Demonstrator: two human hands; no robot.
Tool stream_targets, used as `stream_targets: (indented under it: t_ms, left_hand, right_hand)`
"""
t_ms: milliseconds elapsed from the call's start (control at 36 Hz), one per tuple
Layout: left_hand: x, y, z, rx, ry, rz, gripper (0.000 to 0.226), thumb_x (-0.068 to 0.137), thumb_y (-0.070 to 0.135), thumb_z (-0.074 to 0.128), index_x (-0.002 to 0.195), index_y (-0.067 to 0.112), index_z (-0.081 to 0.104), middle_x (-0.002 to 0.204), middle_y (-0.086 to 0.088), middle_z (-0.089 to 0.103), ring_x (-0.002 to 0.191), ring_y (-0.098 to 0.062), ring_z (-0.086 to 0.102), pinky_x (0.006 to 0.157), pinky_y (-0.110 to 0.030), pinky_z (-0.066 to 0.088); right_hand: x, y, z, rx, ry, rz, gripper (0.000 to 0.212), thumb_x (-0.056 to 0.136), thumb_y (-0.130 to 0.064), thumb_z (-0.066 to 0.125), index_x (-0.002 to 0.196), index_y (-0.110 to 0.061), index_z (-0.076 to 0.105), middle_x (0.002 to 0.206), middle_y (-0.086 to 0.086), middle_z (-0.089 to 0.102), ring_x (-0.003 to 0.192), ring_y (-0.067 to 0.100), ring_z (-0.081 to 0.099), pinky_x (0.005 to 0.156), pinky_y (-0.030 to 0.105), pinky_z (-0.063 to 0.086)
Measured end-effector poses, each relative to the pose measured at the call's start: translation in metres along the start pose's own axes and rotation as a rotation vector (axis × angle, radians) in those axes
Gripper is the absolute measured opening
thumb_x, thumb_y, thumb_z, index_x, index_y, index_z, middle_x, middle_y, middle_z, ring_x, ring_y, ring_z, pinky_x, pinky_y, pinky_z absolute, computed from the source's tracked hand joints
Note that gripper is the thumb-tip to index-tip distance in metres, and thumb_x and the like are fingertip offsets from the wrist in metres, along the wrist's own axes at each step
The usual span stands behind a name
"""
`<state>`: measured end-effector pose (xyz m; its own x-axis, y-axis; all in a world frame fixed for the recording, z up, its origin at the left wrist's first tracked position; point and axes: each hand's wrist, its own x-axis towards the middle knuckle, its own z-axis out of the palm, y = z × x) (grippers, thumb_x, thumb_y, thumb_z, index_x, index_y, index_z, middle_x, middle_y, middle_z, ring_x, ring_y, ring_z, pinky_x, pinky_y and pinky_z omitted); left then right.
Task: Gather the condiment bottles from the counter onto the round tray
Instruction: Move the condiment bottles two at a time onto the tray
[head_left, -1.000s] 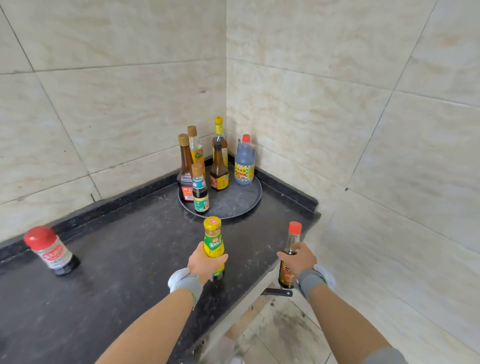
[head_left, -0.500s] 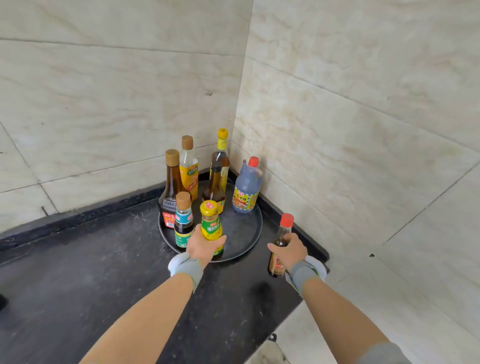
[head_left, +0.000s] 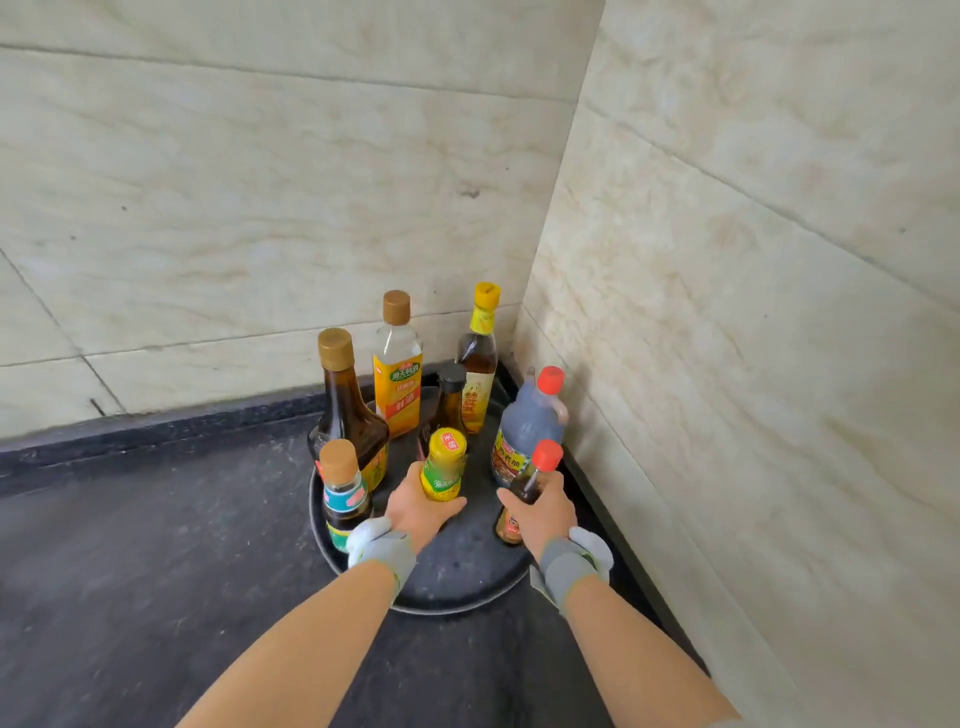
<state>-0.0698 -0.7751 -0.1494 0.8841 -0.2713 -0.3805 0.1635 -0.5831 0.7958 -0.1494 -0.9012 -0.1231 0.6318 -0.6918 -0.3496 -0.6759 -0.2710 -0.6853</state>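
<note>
Where tiled walls corner, dark counter (head_left: 130, 571), hands gripping yellow-capped bottle (head_left: 442, 466), red-capped bottle (head_left: 527, 488).

Bright, even daylight, soft with no hard glare. Faint shadows lie under the forearms on the dark worktop (head_left: 130, 597). Wide-angle bending curves the wall tiles (head_left: 234, 182) near the edges; bottle labels look slightly blurred.

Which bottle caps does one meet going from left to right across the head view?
Tall brown bottle → small teal-label bottle → clear orange-label bottle → yellow-green bottle → yellow-cap bottle → small red-cap bottle.
</note>
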Motion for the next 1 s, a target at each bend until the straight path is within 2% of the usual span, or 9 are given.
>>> stream_targets:
  t_ms: [361,472,528,583,639,778,833,889,1000]
  left_hand:
    - [0.012,-0.013,0.018,-0.079,0.091,-0.094,0.068,0.071,0.021,0.078,0.129,0.01,0.043,0.126,-0.015,0.061,0.117,-0.033,0.056,0.098,-0.037,0.044]
    - [0.008,-0.015,0.017,-0.013,0.054,-0.154,0.078,0.071,0.018,0.077,0.137,0.01,0.036,0.132,-0.016,0.056,0.122,-0.035,0.053,0.102,-0.039,0.044]
    - [0.001,-0.02,0.018,0.039,0.021,-0.17,0.081,0.073,0.017,0.075,0.14,0.008,0.031,0.135,-0.016,0.053,0.123,-0.035,0.052,0.1,-0.037,0.044]
    - [-0.012,-0.027,0.017,0.11,0.018,-0.184,0.081,0.075,0.018,0.072,0.142,0.007,0.028,0.139,-0.015,0.05,0.126,-0.033,0.05,0.1,-0.036,0.041]
    - [-0.022,-0.035,0.019,0.136,0.015,-0.192,0.076,0.076,0.018,0.07,0.141,0.008,0.031,0.138,-0.015,0.05,0.126,-0.031,0.05,0.101,-0.034,0.041]
    - [-0.05,-0.054,0.012,0.097,0.048,-0.222,0.052,0.079,0.016,0.065,0.128,0.012,0.05,0.129,-0.009,0.058,0.113,-0.026,0.057,0.096,-0.027,0.042]
    - [-0.06,-0.061,0.003,0.094,0.059,-0.224,0.044,0.08,0.015,0.063,0.123,0.011,0.055,0.124,-0.008,0.062,0.107,-0.023,0.058,0.094,-0.024,0.042]
    - [-0.067,-0.067,-0.006,0.111,0.068,-0.229,0.037,0.08,0.015,0.062,0.117,0.012,0.059,0.118,-0.008,0.065,0.11,-0.024,0.059,0.094,-0.024,0.042]
    - [-0.101,-0.092,-0.047,0.087,0.179,-0.278,0.031,0.08,0.017,0.062,0.111,0.013,0.063,0.113,-0.007,0.067,0.112,-0.025,0.06,0.094,-0.025,0.044]
  right_hand:
    - [0.024,0.025,0.007,0.09,-0.141,-0.092,0.036,0.083,-0.034,0.066,0.106,-0.018,0.044,0.119,0.009,0.058,0.114,0.029,0.053,0.097,0.036,0.042]
    - [0.022,0.041,0.012,0.087,-0.131,-0.055,0.062,0.075,-0.025,0.075,0.127,-0.011,0.045,0.124,0.011,0.057,0.119,0.031,0.054,0.102,0.039,0.044]
    - [0.016,0.052,0.014,0.078,-0.113,0.023,0.073,0.079,-0.022,0.071,0.141,-0.01,0.035,0.136,0.013,0.051,0.128,0.031,0.048,0.106,0.04,0.042]
    - [0.007,0.062,0.016,0.057,-0.111,0.05,0.076,0.084,-0.019,0.065,0.148,-0.011,0.024,0.144,0.011,0.043,0.134,0.029,0.042,0.11,0.039,0.038]
    - [0.004,0.07,0.019,0.015,-0.078,0.043,0.07,0.086,-0.017,0.062,0.147,-0.011,0.026,0.143,0.011,0.046,0.133,0.028,0.042,0.108,0.039,0.039]
    - [-0.002,0.075,0.028,-0.02,-0.044,0.049,0.043,0.087,-0.013,0.058,0.128,-0.005,0.051,0.129,0.017,0.055,0.124,0.035,0.046,0.097,0.039,0.041]
    - [-0.008,0.074,0.032,-0.086,-0.067,0.037,0.011,0.087,-0.013,0.055,0.094,-0.015,0.063,0.119,0.02,0.057,0.114,0.04,0.048,0.083,0.037,0.041]
    - [-0.01,0.075,0.036,-0.149,-0.096,0.01,0.017,0.087,-0.013,0.051,0.073,-0.019,0.059,0.107,0.021,0.056,0.102,0.041,0.047,0.073,0.034,0.034]
    - [-0.036,0.055,0.058,-0.171,-0.147,-0.095,0.03,0.087,-0.012,0.054,0.112,-0.002,0.065,0.122,0.022,0.058,0.117,0.04,0.05,0.095,0.037,0.041]
